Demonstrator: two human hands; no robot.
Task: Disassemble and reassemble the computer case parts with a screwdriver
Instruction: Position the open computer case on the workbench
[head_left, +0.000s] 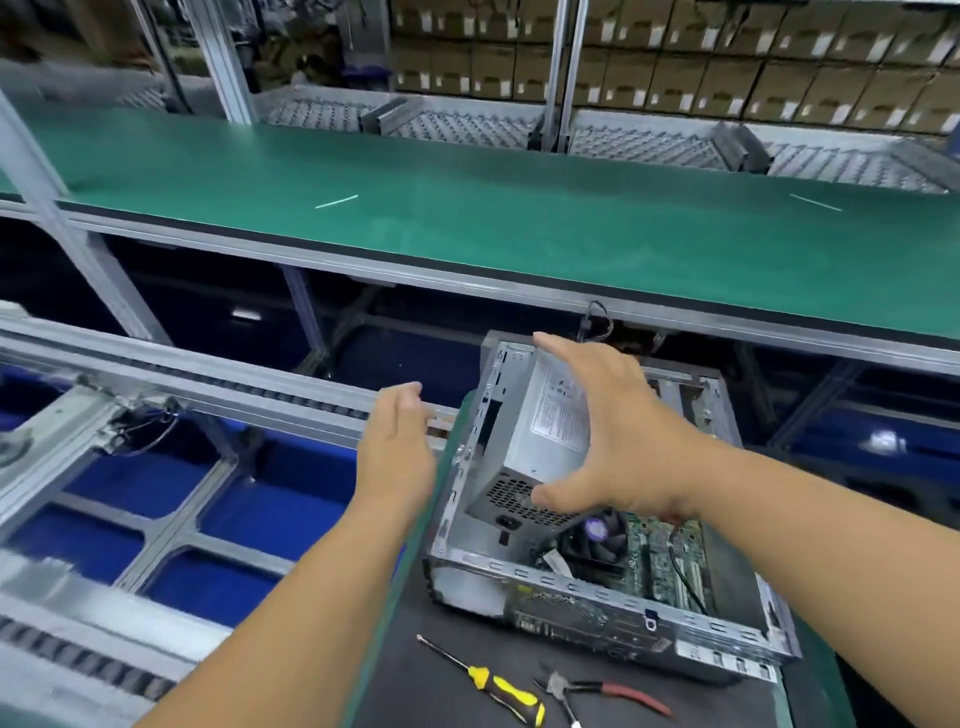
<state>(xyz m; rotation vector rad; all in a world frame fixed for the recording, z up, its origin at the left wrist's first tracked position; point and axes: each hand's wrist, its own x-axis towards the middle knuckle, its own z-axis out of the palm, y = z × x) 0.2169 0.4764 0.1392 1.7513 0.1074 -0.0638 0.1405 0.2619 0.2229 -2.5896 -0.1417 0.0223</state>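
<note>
An open grey computer case (587, 587) lies on a small black-topped stand in front of me. Inside it sit a silver power supply (545, 421), a black CPU fan (597, 540) and a green motherboard (660, 561). My right hand (608, 431) hovers spread over the power supply, fingers straight, thumb by its vented end; contact is unclear. My left hand (397, 447) is held flat and upright just left of the case, holding nothing. A yellow-and-black screwdriver (488, 683) lies on the stand near the front edge.
Red-handled pliers (602, 693) lie right of the screwdriver. A long green conveyor belt (467, 218) runs across behind the case. Roller rails (218, 384) and blue bins (270, 509) lie to the left. Stacked cardboard boxes (727, 62) fill the back.
</note>
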